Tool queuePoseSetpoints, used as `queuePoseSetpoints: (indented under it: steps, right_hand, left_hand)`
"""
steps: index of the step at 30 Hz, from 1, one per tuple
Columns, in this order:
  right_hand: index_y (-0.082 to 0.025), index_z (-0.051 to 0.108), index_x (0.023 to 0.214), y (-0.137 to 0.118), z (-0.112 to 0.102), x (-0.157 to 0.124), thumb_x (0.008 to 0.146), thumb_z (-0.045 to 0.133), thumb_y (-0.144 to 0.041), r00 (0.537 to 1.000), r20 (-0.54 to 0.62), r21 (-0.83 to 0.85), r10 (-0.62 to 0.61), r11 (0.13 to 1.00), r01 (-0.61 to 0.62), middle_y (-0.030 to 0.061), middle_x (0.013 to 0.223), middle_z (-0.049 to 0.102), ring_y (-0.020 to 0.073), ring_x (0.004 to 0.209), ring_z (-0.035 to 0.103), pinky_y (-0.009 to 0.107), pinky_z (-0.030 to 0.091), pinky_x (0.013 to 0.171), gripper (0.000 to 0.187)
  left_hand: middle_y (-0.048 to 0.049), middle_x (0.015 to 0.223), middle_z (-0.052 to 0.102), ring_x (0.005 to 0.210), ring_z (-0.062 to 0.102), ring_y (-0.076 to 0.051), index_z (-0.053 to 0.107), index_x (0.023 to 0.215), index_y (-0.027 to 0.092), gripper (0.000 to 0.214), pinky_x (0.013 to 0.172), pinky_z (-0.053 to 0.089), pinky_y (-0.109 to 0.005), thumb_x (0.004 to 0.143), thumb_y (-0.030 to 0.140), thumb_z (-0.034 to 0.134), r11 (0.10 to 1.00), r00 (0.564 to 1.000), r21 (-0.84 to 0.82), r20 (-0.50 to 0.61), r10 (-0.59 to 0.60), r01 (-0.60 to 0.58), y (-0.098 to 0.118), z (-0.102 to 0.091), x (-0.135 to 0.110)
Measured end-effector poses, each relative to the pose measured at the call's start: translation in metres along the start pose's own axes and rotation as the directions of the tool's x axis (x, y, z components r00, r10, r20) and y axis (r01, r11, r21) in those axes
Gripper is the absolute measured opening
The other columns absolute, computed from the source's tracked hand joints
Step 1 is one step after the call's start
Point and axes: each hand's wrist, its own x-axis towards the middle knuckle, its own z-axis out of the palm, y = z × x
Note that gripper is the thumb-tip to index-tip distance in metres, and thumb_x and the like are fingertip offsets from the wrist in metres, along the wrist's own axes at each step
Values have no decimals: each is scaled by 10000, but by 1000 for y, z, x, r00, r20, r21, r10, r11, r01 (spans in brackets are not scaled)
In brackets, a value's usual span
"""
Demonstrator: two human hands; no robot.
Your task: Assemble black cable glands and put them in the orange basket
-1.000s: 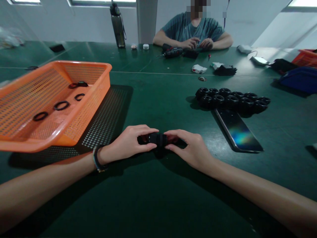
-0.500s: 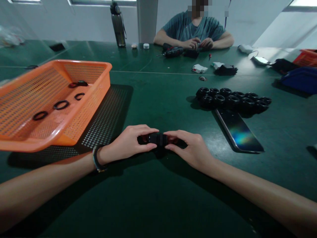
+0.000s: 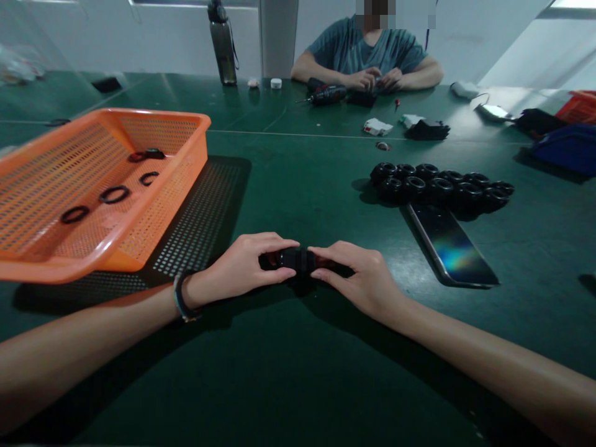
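Note:
Between my two hands, low over the green table [image 3: 298,372], is a small black ribbed cylindrical part [image 3: 298,262]. My left hand [image 3: 246,264] pinches its left end between thumb and fingers. On the other end, the thumb and fingers of my right hand [image 3: 358,273] are closed too. The fingers cover both ends of the part, and its exact kind cannot be made out. To the right, a cluster of shiny black round parts with holes [image 3: 440,187] sits beside a smartphone [image 3: 451,245] that lies flat.
An orange perforated basket [image 3: 205,139] at left holds several black rings [image 3: 115,194]. Across the table a person [image 3: 367,56] sits near a power drill [image 3: 328,94]. A water bottle [image 3: 223,49] stands at the back, and a blue bin [image 3: 568,149] is at far right.
The view has shifted very slightly. Both hands keep the same pinch on the black part, with no clear movement of it.

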Motion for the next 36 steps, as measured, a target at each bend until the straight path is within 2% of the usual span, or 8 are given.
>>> queuePoseSetpoints:
  steps: [7,13,18,28,36]
  right_hand:
    - [-153,680,1034,2,0,-1,753,654,-108,1000,-3,-43,-28,999,27,73,912,732,183,811,671,310,563,698,286]
    - [-196,653,1017,3,3,-2,737,653,-101,999,-40,-26,8,1000,-9,30,871,726,166,758,672,304,565,690,295]
    - [-174,650,944,1,4,-2,713,675,-85,999,-43,-15,24,1000,-25,26,839,718,153,727,662,281,562,668,249]
    - [-191,657,964,0,1,-1,740,665,-101,1000,-20,-24,24,999,-24,23,847,726,155,723,667,287,562,654,242]
    - [-186,670,971,1,2,-2,748,669,-111,999,-43,-26,3,1000,-4,32,847,733,162,732,676,290,564,659,236]
  left_hand:
    - [-53,952,697,847,645,-164,652,1067,149,309,751,490,-251,784,272,648,1000,1000,1,-6,9,-9,1,0,0]
    - [-61,953,693,840,642,-163,648,1078,131,320,739,486,-249,787,262,650,999,1000,14,1,30,-30,0,0,1]
    - [-64,957,692,847,644,-166,647,1079,128,325,742,489,-250,784,263,654,1000,1000,13,-4,27,-27,0,0,0]
    - [-56,946,692,828,644,-161,650,1070,138,318,733,485,-245,782,272,655,1000,1000,18,-15,25,-24,0,0,0]
    - [-50,934,693,820,643,-158,649,1068,147,311,729,486,-243,783,271,653,1000,1000,9,-10,20,-20,-1,0,0]
